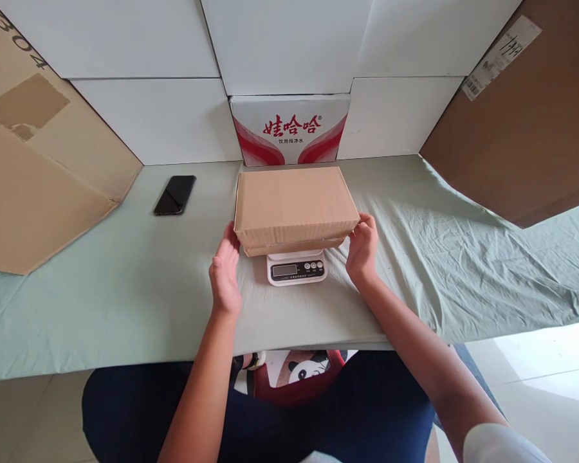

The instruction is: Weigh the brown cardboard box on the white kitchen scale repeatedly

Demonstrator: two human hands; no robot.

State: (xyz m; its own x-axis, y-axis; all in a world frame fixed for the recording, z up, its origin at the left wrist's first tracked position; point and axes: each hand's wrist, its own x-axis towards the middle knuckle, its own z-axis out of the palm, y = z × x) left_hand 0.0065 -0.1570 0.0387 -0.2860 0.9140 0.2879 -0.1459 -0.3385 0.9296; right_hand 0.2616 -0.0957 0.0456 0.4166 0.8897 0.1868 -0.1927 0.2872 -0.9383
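Closest to the camera are the person's dark-trousered knees and forearms, reaching over the green sheet (125, 308) to a cardboard box (294, 207) that's already sitting on a small white kitchen scale (296, 267) mid-table. Left hand (225, 273) is flat with fingers together against the box's left end, right hand (361, 247) has its fingers curled onto the right corner, so neither looks let go yet. I can't read the display; a phone (175, 194) lies well off to the left.
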